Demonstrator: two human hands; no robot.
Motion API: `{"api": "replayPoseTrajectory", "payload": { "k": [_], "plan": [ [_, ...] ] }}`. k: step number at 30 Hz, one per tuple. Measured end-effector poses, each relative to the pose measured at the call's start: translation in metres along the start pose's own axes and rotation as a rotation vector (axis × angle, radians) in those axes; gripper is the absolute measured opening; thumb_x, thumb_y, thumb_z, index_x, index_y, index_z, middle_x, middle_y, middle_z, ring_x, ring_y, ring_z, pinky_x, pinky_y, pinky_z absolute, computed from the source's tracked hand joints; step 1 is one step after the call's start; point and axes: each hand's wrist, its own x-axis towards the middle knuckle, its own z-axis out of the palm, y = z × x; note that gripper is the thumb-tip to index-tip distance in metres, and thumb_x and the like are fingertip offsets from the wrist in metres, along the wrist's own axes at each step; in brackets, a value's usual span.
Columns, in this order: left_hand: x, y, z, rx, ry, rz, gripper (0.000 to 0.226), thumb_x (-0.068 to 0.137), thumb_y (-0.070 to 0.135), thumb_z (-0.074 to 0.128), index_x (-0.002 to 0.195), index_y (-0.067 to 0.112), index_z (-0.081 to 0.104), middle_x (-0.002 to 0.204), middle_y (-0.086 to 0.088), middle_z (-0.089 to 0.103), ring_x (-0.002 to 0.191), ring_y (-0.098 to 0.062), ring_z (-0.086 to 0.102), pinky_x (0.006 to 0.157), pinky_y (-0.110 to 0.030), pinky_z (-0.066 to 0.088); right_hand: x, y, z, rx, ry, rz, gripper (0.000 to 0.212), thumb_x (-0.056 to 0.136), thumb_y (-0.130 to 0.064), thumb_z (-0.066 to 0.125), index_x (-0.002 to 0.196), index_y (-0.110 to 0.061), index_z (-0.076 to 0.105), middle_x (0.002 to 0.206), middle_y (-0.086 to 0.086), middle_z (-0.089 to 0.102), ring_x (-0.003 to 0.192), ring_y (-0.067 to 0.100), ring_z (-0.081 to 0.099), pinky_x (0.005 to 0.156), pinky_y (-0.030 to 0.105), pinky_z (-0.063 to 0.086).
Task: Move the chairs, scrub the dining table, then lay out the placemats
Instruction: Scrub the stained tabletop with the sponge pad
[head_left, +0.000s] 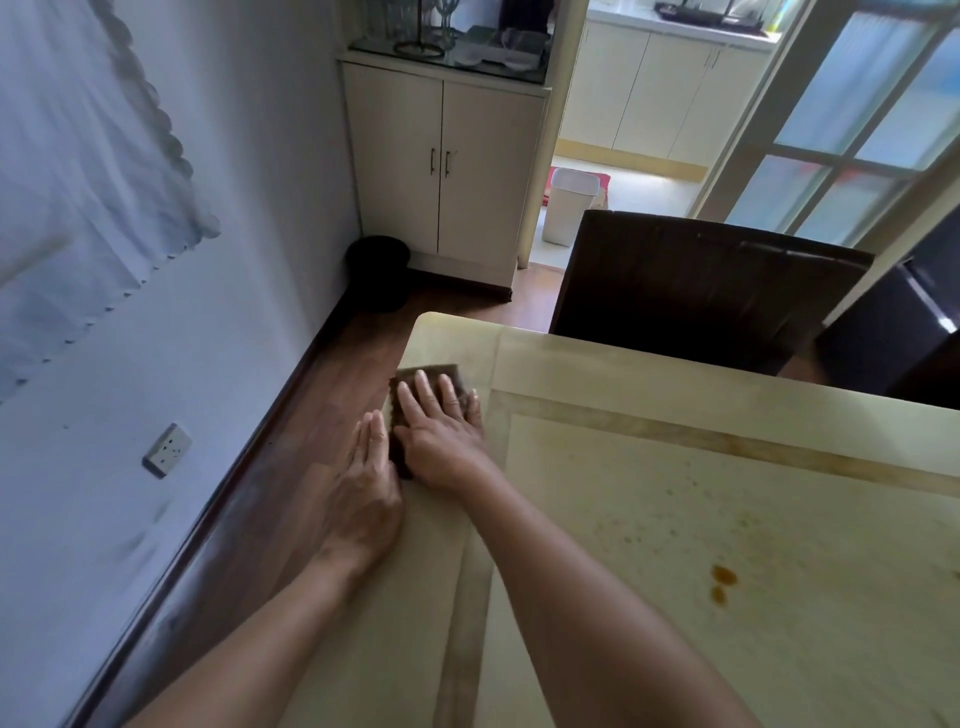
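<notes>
A pale wooden dining table (701, 519) fills the lower right, with brown stain spots (722, 579) on its top. A dark brown scrubbing pad (431, 375) lies at the table's left edge near the far corner. My right hand (441, 431) presses flat on the pad with straight fingers. My left hand (363, 483) lies flat beside it at the table's edge, fingers straight, touching the pad's left side. A dark wooden chair (696, 291) stands at the far end of the table. No placemats are in view.
A second dark chair (904, 322) stands at the far right. A black bin (378, 273) sits in the corner by a cream cabinet (441, 171). A white bin (569, 205) stands in the kitchen doorway. The wall with a socket (167, 449) runs close along the left.
</notes>
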Motion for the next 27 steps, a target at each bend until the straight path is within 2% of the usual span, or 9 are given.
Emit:
{"api": "replayPoseTrajectory", "payload": {
  "k": [4,7,10,16,23,27],
  "plan": [
    [0.0,-0.001,0.001,0.042,0.015,-0.005,0.073,0.081,0.028,0.017,0.149,0.002,0.012,0.157,-0.014,0.015,0.146,-0.021,0.014,0.115,-0.021,0.008,-0.014,0.006,0.001,0.008,0.01,0.011,0.056,0.101,-0.039,0.021,0.152,-0.029,-0.002,0.158,-0.008,-0.015,0.145,0.016,-0.02,0.114,0.045,-0.019],
    [-0.001,-0.003,0.002,0.067,0.02,-0.009,0.062,0.091,0.025,0.021,0.149,0.003,0.014,0.157,-0.013,0.017,0.146,-0.02,0.016,0.118,-0.026,0.012,-0.028,0.025,-0.001,0.019,0.05,0.076,0.056,0.101,-0.041,0.019,0.152,-0.029,-0.003,0.158,-0.008,-0.018,0.144,0.016,-0.021,0.113,0.045,-0.018],
    [-0.002,-0.003,0.003,0.073,0.009,-0.008,0.053,0.1,0.01,0.029,0.15,0.005,0.013,0.158,-0.011,0.015,0.146,-0.019,0.015,0.117,-0.025,0.012,-0.051,0.063,-0.007,0.049,0.083,0.198,0.056,0.101,-0.041,0.019,0.151,-0.03,-0.004,0.157,-0.009,-0.019,0.144,0.015,-0.021,0.116,0.046,-0.013],
    [-0.003,0.0,0.001,0.034,0.021,-0.009,0.053,0.099,0.007,0.03,0.149,0.003,0.014,0.157,-0.012,0.016,0.145,-0.02,0.017,0.114,-0.022,0.011,-0.106,0.123,-0.011,0.062,0.133,0.427,0.057,0.102,-0.039,0.017,0.15,-0.028,-0.01,0.156,-0.007,-0.023,0.143,0.015,-0.025,0.117,0.046,-0.014],
    [-0.016,0.0,-0.007,0.028,0.012,-0.043,0.053,0.099,0.006,0.031,0.149,0.0,0.014,0.157,-0.016,0.016,0.145,-0.024,0.016,0.118,-0.028,0.01,-0.117,0.107,-0.006,0.09,0.121,0.571,0.059,0.102,-0.039,0.019,0.151,-0.024,-0.01,0.157,-0.003,-0.023,0.144,0.02,-0.022,0.116,0.049,-0.013],
    [-0.052,-0.005,-0.016,0.05,-0.038,-0.072,0.053,0.1,0.01,0.029,0.148,-0.002,0.008,0.158,-0.017,0.009,0.147,-0.023,0.009,0.117,-0.025,0.002,-0.112,0.074,-0.002,0.088,0.081,0.501,0.06,0.102,-0.038,0.02,0.151,-0.023,-0.01,0.157,-0.002,-0.024,0.143,0.021,-0.024,0.116,0.051,-0.013]
  ]
}}
